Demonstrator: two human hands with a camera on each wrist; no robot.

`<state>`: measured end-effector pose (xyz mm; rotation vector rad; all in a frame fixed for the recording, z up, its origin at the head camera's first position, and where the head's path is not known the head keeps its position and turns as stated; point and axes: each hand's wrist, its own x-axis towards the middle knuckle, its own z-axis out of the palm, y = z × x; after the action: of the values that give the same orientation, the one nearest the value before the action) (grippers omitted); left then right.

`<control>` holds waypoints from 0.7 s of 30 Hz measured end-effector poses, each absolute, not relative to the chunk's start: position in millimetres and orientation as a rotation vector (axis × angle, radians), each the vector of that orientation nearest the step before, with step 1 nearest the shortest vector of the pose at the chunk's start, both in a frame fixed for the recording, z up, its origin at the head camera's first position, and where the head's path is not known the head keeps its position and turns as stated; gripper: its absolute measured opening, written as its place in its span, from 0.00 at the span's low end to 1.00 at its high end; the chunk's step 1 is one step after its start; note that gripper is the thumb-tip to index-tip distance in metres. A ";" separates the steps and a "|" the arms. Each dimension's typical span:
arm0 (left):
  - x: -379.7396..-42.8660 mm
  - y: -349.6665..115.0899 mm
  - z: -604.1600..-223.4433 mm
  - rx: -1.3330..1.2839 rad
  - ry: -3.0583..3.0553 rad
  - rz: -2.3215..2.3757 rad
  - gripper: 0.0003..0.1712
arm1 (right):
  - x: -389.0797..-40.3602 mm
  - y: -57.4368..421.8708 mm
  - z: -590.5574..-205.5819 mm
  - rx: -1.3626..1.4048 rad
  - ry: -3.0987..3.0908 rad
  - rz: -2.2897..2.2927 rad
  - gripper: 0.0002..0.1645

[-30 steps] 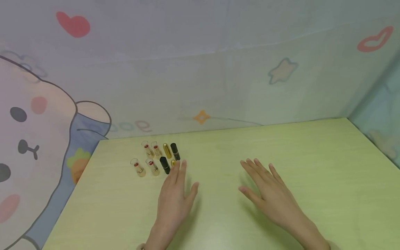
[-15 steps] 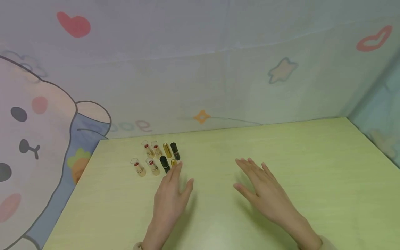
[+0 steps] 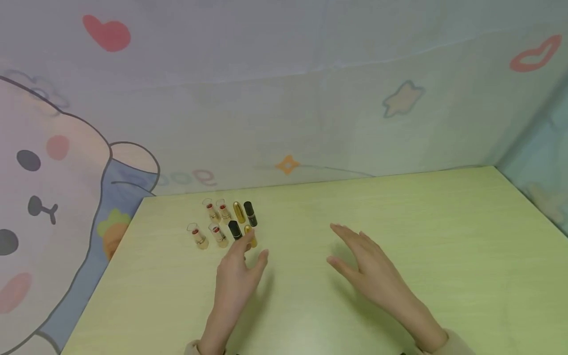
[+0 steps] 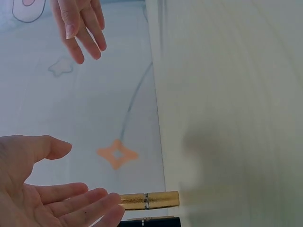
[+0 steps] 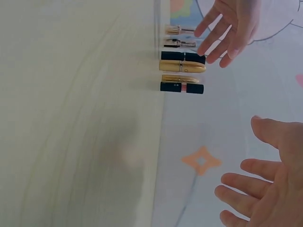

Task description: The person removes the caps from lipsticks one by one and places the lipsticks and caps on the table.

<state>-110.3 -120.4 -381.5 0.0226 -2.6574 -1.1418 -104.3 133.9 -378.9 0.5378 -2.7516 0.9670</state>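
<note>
My left hand [image 3: 235, 271] hovers above the table just in front of a group of lipsticks, thumb spread from loosely bent fingers, holding nothing. Its fingertips overlap a gold lipstick [image 3: 253, 241] and a black lipstick [image 3: 234, 229] in the head view; the left wrist view shows the gold lipstick [image 4: 161, 200] beyond the fingers. Behind stand another gold lipstick [image 3: 239, 212] and a black one [image 3: 250, 214]. Several clear-capped lipsticks with red tips, such as the front-left one [image 3: 198, 238], stand to their left. My right hand [image 3: 374, 268] is held over the middle-right, fingers extended, with nothing in it.
The pale yellow-green table [image 3: 421, 212] has its back edge against a printed cloth backdrop [image 3: 266, 108]. A large cartoon bear [image 3: 49, 197] is printed on the cloth at the left. Another cloth panel [image 3: 548, 162] hangs along the right side.
Both hands have shifted a little to the left. The left hand's fingers have bent more and drawn back slightly, uncovering more of the front gold lipstick. The lipsticks have stayed in place.
</note>
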 end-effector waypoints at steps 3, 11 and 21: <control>-111.9 -122.7 -383.4 0.028 -2.622 -1.199 0.28 | -106.3 132.0 -380.6 0.510 -2.753 1.028 0.36; -115.3 -130.7 -384.5 0.019 -2.594 -1.231 0.26 | -111.0 127.5 -385.6 0.491 -2.742 1.133 0.34; -117.9 -135.6 -387.9 0.068 -2.610 -1.306 0.27 | -117.1 118.3 -389.8 0.498 -2.686 1.219 0.32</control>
<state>-117.9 -135.6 -387.9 0.0684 -2.6097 -1.3055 -117.1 118.3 -389.8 0.4983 -2.6862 1.2194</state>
